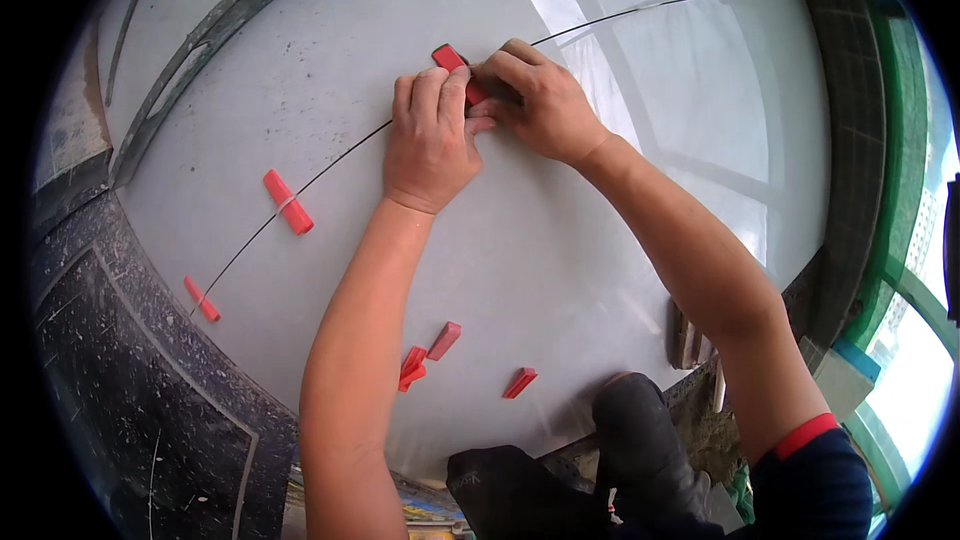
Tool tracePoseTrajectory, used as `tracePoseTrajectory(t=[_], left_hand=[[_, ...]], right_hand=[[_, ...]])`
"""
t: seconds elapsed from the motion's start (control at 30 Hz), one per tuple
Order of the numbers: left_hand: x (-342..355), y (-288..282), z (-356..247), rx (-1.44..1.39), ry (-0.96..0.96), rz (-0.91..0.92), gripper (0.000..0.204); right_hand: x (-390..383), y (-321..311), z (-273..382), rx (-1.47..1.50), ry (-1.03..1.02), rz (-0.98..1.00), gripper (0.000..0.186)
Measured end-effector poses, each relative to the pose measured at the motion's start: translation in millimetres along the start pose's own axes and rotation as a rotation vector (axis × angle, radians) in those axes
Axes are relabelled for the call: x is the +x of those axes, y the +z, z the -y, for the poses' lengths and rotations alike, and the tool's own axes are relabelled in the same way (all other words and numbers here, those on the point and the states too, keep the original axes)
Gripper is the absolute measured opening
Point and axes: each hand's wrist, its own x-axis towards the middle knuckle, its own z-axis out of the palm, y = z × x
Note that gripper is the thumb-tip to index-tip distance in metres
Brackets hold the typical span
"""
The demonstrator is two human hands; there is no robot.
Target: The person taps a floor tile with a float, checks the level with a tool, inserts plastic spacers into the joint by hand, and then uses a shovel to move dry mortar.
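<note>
L hand (pixel 430 148) & R hand (pixel 548 105) gripping red wedge (pixel 448 57); loose wedges (pixel 444 341) btw forearms (pixel 358 340); long axis far-L to near-R, across seam (pixel 345 154).

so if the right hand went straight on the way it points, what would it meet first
Most likely the red wedge, then the left hand; whether the right hand already touches the wedge is unclear.

Wide head-worn fisheye view, looking down, close above left hand (pixel 432 145), right hand (pixel 550 105), pale floor (pixel 560 270)
</note>
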Motion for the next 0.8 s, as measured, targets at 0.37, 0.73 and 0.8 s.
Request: tracePoseTrajectory(t=[0.37,0.73,0.8], left_hand=[[-31.9,-19.1,-9.0,0.257,-0.085,-0.041,0.053],[-134.7,-88.6,-15.0,0.141,-0.219,0.274,0.067],[-137.0,-79.3,-34.0,0.165,-0.085,0.349,0.068]], right_hand=[[-23.8,19.4,20.2,-0.105,0.128,-0.187,0.029],[-201.0,39.6,48.7,0.052,-0.178,0.363,0.019],[-194.3,-13.5,2.3,-0.088,0.019,-0.059,0.012]])
